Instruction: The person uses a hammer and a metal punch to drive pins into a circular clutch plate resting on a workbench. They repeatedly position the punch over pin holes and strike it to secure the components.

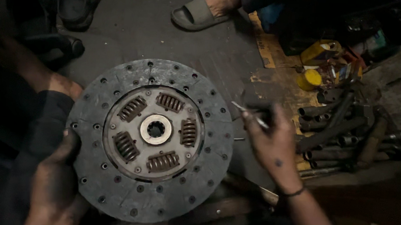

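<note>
The left hand point(59, 175) grips the lower-left rim of the clutch disc point(150, 139), which lies flat on the dark floor point(136, 25). Just right of the disc, the right hand point(273, 142) pinches a thin metal rod point(249, 114). Farther right lie sockets and pipes point(338, 130) and a yellow tin point(310, 79); beyond the disc, a sandalled foot point(202, 10).

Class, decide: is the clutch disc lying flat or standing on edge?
Flat: the clutch disc shows its whole round face upward, left hand at its rim.
</note>
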